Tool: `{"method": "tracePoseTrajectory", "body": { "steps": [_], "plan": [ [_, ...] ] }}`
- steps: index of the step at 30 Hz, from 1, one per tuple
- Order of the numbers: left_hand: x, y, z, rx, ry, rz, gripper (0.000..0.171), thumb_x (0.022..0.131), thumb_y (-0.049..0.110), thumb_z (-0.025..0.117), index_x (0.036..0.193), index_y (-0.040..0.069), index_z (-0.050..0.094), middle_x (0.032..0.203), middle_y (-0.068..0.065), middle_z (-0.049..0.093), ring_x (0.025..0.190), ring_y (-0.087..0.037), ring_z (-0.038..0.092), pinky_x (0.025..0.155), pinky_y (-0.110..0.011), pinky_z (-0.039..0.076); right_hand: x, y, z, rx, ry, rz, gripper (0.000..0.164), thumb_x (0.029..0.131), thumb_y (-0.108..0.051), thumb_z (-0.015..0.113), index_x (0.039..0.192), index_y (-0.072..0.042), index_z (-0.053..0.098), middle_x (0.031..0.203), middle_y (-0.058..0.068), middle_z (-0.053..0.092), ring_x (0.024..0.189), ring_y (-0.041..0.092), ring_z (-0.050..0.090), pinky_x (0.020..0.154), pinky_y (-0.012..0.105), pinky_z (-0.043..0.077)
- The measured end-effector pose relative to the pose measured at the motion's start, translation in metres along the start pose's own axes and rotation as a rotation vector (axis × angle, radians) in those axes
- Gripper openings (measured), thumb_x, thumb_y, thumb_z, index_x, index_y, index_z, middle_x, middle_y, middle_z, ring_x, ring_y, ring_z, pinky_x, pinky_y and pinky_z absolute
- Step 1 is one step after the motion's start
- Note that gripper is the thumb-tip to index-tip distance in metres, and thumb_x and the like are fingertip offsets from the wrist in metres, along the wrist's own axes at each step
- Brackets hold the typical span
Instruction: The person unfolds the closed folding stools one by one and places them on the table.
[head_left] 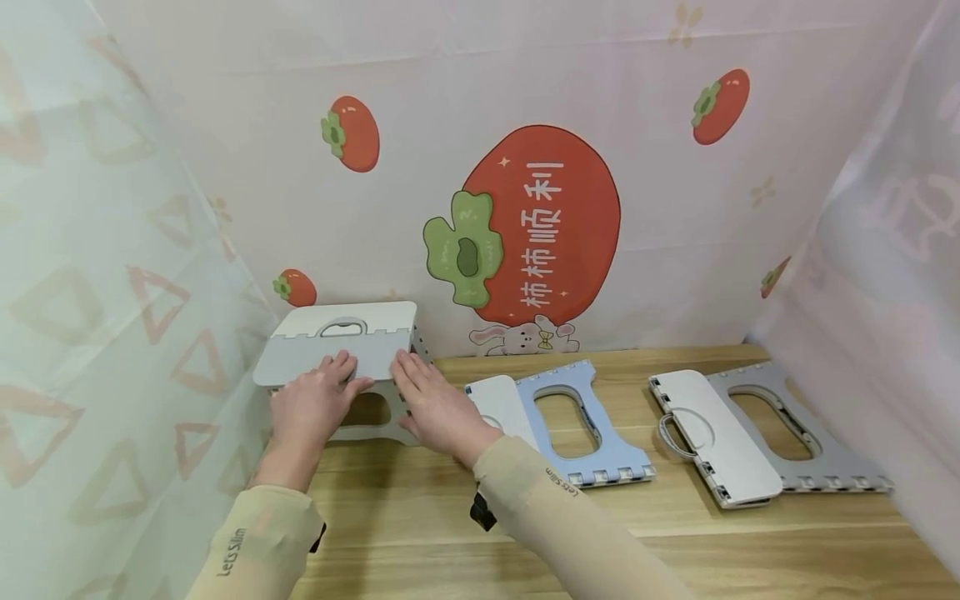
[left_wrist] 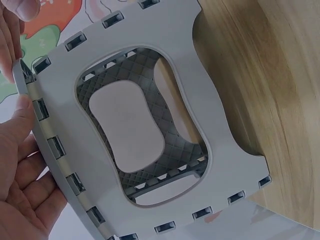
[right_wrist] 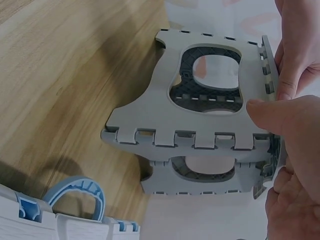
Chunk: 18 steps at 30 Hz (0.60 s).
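Note:
A grey-and-white folding step stool (head_left: 315, 354) stands unfolded at the left, near the back wall, its small carry handle lying in the middle of the top. My left hand (head_left: 311, 408) rests on the front part of that top, fingers spread, thumb along the front edge. At the front right corner my right hand (head_left: 438, 408) holds the stool, fingers over the top and thumb against the front leg panel (right_wrist: 150, 95). The left wrist view shows the leg panel's cut-out and, through it, the ribbed underside (left_wrist: 165, 107).
To the right, a blue-and-white folding stool (head_left: 592, 417) lies partly folded on the wooden tabletop (head_left: 420, 533). Farther right lies another grey-and-white folding stool (head_left: 723, 437), its handle sticking out. Printed cloth walls (head_left: 420, 50) enclose the back and sides.

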<state>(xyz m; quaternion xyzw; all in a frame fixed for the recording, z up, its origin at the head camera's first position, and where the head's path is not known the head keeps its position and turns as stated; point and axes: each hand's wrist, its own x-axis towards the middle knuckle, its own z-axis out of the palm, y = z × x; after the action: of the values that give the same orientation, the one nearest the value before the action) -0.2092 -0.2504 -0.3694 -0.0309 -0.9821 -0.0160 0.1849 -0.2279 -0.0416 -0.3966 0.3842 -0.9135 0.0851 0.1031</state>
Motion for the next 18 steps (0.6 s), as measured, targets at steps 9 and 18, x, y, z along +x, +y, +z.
{"method": "tracePoseTrajectory", "body": {
  "steps": [9, 18],
  "plan": [
    [-0.003, 0.001, 0.008, 0.028, 0.054, 0.049, 0.055, 0.097, 0.044, 0.068, 0.140, 0.012, 0.063, 0.140, -0.017, 0.062, 0.120, -0.040, 0.064, 0.065, -0.063, 0.057, -0.004, 0.004, -0.001, 0.008, -0.024, -0.020, 0.083, 0.102, -0.037, 0.064, 0.162, -0.002, 0.019, 0.171, 0.014, 0.014, 0.157, 0.027, 0.018, 0.126, 0.036, 0.021],
    [-0.011, 0.005, 0.015, -0.067, 0.091, 0.083, 0.053, 0.098, 0.034, 0.069, 0.140, 0.003, 0.059, 0.145, -0.020, 0.056, 0.130, -0.047, 0.055, 0.096, -0.065, 0.051, -0.014, 0.021, -0.009, 0.181, -0.115, -0.009, 0.082, 0.103, -0.038, 0.062, 0.164, -0.008, 0.017, 0.172, 0.008, 0.010, 0.158, 0.024, 0.011, 0.126, 0.036, 0.021]
  ]
}}
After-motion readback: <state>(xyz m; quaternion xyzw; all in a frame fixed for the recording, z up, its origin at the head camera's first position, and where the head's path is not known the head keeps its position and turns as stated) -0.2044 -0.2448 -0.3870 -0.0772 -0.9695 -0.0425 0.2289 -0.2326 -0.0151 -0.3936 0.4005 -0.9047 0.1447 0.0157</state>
